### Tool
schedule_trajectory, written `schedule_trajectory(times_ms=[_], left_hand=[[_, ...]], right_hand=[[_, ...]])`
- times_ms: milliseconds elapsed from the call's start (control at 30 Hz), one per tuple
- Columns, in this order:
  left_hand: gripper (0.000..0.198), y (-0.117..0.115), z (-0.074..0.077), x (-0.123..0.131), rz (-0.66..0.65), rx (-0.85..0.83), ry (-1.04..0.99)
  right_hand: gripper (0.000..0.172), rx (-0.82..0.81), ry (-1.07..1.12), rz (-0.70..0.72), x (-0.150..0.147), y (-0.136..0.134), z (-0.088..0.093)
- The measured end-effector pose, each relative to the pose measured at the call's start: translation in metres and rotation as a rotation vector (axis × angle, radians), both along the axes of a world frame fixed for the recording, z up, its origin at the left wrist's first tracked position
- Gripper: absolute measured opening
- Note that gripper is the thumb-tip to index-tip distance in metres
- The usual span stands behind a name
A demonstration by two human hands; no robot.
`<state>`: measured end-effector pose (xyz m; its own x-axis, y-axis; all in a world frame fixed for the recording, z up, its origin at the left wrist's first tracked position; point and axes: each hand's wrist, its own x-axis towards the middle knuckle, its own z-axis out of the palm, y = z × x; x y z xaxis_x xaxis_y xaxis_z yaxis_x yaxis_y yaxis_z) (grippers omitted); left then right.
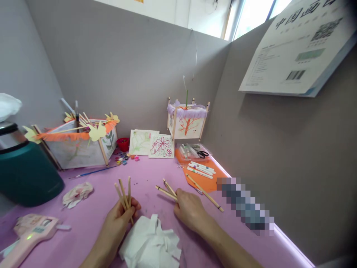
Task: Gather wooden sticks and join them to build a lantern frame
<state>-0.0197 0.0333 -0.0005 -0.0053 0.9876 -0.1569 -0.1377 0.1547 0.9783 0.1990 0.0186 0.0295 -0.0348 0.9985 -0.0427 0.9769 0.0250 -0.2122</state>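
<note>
**Stick count: 3 held, 2 touched, 1 loose**

Left hand (119,219) had its fingers clamped on three wooden sticks (124,193), fanned upright over the pink surface (92,219). Right hand (189,210) lay on the near ends of two flat sticks (166,190); whether its fingers pinched or only touched them could not be told. One longer stick (205,193) lay just right of it. One crumpled white tissue (152,242) sat between the wrists. Two paper lanterns (185,119) stood at the back.

Bare hands (121,215) (190,210), forearms (227,245) seemingly unsleeved
</note>
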Motion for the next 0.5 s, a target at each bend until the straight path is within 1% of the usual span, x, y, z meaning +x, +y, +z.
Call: schedule_trajectory(times_ms=[67, 167, 233, 300, 367, 400, 433, 467, 500], left_hand=[[0.026, -0.001, 0.001, -0.001, -0.018, 0.019, 0.034], [0.018, -0.004, 0.005, -0.001, -0.083, 0.063, 0.117], [0.016, -0.006, 0.009, 0.002, -0.126, 0.093, 0.174], [0.017, -0.009, 0.013, 0.005, -0.174, 0.126, 0.227], [0.019, -0.013, 0.016, 0.008, -0.23, 0.221, 0.338], [0.022, -0.016, 0.018, 0.009, -0.264, 0.304, 0.432], [0.025, -0.02, 0.021, 0.009, -0.301, 0.419, 0.55], [0.026, -0.025, 0.023, 0.009, -0.366, 0.556, 0.686], [0.024, -0.03, 0.027, 0.008, -0.407, 0.602, 0.739]], right_hand=[[0.024, 0.008, -0.029, -0.063, 0.01, 0.002, 0.006], [0.024, 0.032, -0.088, -0.278, 0.041, 0.008, 0.014], [0.025, -0.018, -0.115, -0.375, 0.065, 0.012, 0.015], [0.027, -0.103, -0.109, -0.365, 0.084, 0.016, 0.011], [0.026, -0.136, -0.099, -0.294, 0.095, 0.018, 0.002], [0.027, -0.116, -0.097, -0.251, 0.097, 0.019, -0.003], [0.028, -0.074, -0.096, -0.215, 0.098, 0.021, -0.008], [0.03, -0.013, -0.092, -0.183, 0.099, 0.023, -0.014], [0.031, 0.064, -0.083, -0.151, 0.1, 0.025, -0.02]])
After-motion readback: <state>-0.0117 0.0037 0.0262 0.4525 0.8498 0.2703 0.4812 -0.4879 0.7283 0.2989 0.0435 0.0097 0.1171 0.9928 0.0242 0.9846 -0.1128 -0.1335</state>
